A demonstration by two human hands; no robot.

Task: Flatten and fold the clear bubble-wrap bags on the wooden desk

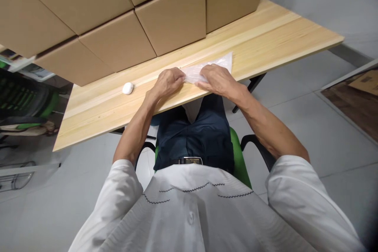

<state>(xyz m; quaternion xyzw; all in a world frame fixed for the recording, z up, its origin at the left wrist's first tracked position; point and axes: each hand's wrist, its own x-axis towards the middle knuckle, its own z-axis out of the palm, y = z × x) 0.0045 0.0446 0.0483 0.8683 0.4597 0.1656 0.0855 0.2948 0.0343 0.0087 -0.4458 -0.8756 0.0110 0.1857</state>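
A clear plastic bag (218, 62) lies flat on the light wooden table (265, 43), near its front edge. My left hand (168, 81) is curled with its fingers pinched on the bag's left end. My right hand (215, 78) rests over the bag's middle, fingers bent and gripping the plastic. Both hands sit side by side, almost touching. What the bag holds is hidden under my hands. A small white rounded object (128, 88) lies on the table to the left of my left hand, apart from it.
Several large cardboard boxes (165, 23) stand stacked along the back of the table. I sit on a green chair (239, 157) with black armrests. Another green chair (26, 102) is at the left. Grey floor surrounds the table.
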